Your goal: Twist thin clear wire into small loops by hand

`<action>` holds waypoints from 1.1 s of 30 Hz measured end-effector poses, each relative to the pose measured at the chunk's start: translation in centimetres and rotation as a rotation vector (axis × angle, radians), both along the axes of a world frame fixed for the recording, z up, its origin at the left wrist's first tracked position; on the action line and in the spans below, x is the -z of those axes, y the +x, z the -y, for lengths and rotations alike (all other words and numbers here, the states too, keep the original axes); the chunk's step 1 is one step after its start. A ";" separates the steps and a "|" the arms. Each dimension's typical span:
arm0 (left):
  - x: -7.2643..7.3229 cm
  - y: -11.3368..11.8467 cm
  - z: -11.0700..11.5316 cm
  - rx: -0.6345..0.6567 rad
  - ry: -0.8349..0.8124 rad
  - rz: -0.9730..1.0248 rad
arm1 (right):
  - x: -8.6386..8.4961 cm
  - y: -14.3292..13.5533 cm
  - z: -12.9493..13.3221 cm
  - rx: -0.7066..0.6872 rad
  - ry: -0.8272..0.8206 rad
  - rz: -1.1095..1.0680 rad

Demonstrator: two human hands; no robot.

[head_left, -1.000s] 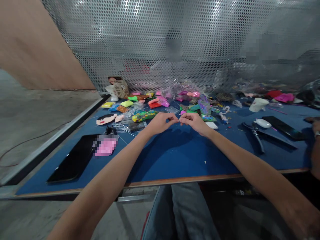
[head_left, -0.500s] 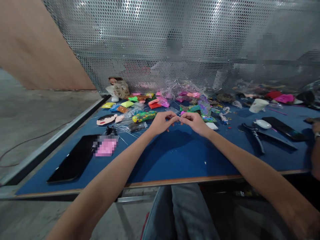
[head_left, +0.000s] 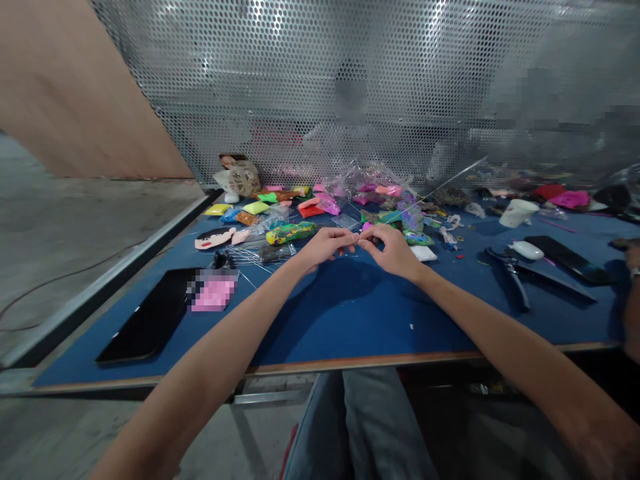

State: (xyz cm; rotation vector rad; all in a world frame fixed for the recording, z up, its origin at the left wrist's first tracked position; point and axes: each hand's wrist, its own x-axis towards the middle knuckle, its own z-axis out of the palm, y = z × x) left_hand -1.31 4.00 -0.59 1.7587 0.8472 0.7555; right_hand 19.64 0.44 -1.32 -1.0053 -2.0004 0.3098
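Over the middle of the blue table [head_left: 340, 327], my left hand [head_left: 330, 245] and my right hand [head_left: 387, 247] meet at the fingertips. Both are closed in a pinch; what lies between the fingers is too small to make out. A thin clear strand [head_left: 450, 180] rises from near my right hand toward the upper right. Just left of my left hand lies a green and yellow patterned packet [head_left: 290, 232]. A white packet [head_left: 423, 253] rests beside my right wrist.
Coloured clay packets and plastic wrap [head_left: 367, 180] line the mesh wall. A black tablet [head_left: 150, 317] lies at the left. Pliers [head_left: 513, 277], a phone [head_left: 567, 259] and a white cup [head_left: 519, 213] are at the right, near another person's hand [head_left: 633, 257].
The thin strand near my right hand now shows, slanting up to the right. My right hand has turned slightly, and my left fingers are straighter. The fingertips remain together.
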 end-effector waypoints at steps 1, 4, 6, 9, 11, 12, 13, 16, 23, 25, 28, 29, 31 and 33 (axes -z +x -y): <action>0.0 -0.1 0.0 0.003 -0.044 -0.006 | -0.1 0.0 0.1 0.008 0.041 0.044; -0.1 0.0 0.1 -0.006 -0.056 0.013 | -0.1 0.1 0.0 0.004 0.097 0.095; 0.0 0.3 0.2 -0.046 0.066 0.022 | 0.0 0.2 -0.2 0.035 0.084 0.056; 0.1 0.8 0.3 -0.139 0.356 -0.028 | 0.4 0.2 -0.9 0.042 -0.060 -0.102; 0.1 0.9 0.4 -0.179 0.517 -0.082 | 0.6 0.1 -1.3 -0.016 -0.235 -0.246; 0.1 0.9 0.5 -0.183 0.575 -0.111 | 0.7 0.1 -1.5 -0.044 -0.323 -0.314; 0.1 0.9 0.5 -0.178 0.623 -0.139 | 0.8 0.1 -1.7 -0.063 -0.400 -0.371; -0.1 0.7 0.3 -0.135 0.744 -0.211 | 0.8 0.1 -1.9 -0.078 -0.555 -0.471; -0.1 0.8 0.1 -0.128 0.997 -0.426 | 0.5 0.4 -1.7 -0.072 -0.566 -0.453; -0.1 0.8 0.3 -0.161 1.021 -0.529 | 0.7 0.5 -1.9 -0.071 -0.512 -0.412; -0.1 0.9 0.6 -0.164 1.047 -0.614 | 1.0 0.6 -2.0 -0.083 -0.410 -0.298; 0.0 1.0 0.7 -0.160 1.044 -0.620 | 1.0 0.6 -2.0 -0.079 -0.375 -0.253; 0.1 1.1 0.7 -0.156 0.975 -0.586 | 0.9 0.7 -1.8 -0.042 -0.284 -0.150; 0.2 1.1 0.5 -0.127 0.811 -0.485 | 0.6 0.8 -1.5 0.035 -0.147 -0.017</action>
